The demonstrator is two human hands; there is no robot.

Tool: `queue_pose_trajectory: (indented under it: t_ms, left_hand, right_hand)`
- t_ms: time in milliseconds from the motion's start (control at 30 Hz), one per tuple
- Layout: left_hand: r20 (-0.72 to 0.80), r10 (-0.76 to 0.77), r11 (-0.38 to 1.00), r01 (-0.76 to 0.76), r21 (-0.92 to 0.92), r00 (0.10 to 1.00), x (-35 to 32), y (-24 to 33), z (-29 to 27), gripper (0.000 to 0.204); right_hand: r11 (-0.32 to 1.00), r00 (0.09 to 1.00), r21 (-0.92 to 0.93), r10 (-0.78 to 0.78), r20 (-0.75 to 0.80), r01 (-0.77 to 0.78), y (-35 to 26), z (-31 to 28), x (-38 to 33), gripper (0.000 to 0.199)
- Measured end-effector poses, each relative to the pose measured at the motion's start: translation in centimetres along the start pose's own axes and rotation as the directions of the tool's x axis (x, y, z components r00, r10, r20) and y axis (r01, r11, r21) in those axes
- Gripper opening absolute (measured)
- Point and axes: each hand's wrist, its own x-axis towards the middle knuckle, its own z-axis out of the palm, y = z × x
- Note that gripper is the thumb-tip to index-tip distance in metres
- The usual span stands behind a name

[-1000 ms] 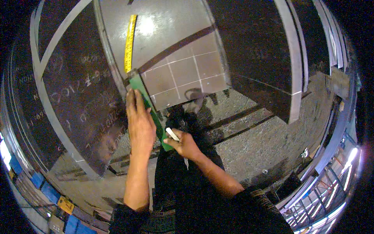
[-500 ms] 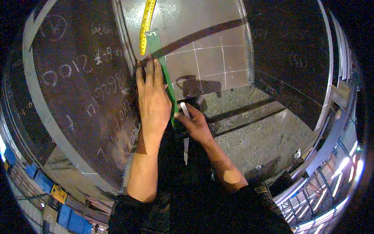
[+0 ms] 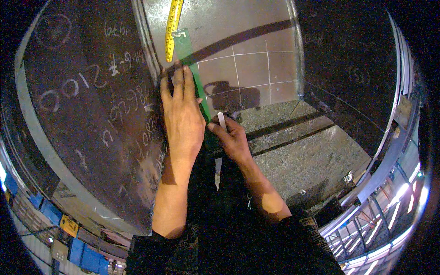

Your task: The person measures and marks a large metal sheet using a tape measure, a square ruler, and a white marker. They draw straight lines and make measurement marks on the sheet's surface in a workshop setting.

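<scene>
My left hand point(image 3: 184, 110) lies flat with its fingers stretched out, pressing on a green straight strip point(image 3: 186, 45) at the plate's left side. Its thumb tip shows at the strip's right edge. My right hand point(image 3: 233, 137) is closed in a pinch around a slim white chalk stick point(image 3: 222, 120), close by the strip's near end. The stick's lower tip is hidden by the fingers. Past my left fingertips, a yellow measuring tape point(image 3: 172, 34) runs away along the steel plate point(image 3: 229, 27). White lines cross on that plate to the right of the strip.
A dark panel point(image 3: 87, 128) with chalk writing rises at the left, another dark panel point(image 3: 339, 59) at the right. Between them, nearer than the plate, is a rough grey surface point(image 3: 316, 156). A hand-shaped tool's shadow falls on the plate. Blue boxes point(image 3: 82, 256) stand at the lower left.
My right hand has moved slightly farther away along the strip with the chalk stick. My left hand stays pressed on the strip. The whole view has shifted a little.
</scene>
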Motion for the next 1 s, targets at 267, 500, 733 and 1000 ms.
queue_pose_trajectory:
  t_ms: [267, 500, 733, 1000]
  left_hand:
    - [0.001, -0.003, 1.000, 0.003, -0.023, 1.000, 0.0, 0.1, -0.1, 0.059]
    - [0.004, -0.016, 0.999, 0.016, -0.045, 1.000, 0.1, 0.1, -0.4, 0.058]
    - [0.013, -0.024, 0.999, 0.024, -0.035, 1.000, 0.0, -0.1, 0.1, 0.064]
    - [0.032, -0.020, 1.000, 0.020, -0.004, 0.999, 0.1, 0.1, -0.2, 0.066]
  right_hand:
    - [1.000, 1.000, -0.030, -0.009, -0.015, 0.008, -0.3, -0.1, 0.0, 0.027]
    - [1.000, 1.000, 0.018, -0.006, -0.019, 0.006, -0.1, 0.2, 0.1, 0.023]
    - [1.000, 0.999, -0.006, -0.031, -0.023, 0.030, 0.0, 0.1, 0.1, 0.021]
    - [0.999, 0.999, 0.008, -0.040, -0.032, 0.040, -0.3, 0.2, -0.1, 0.019]
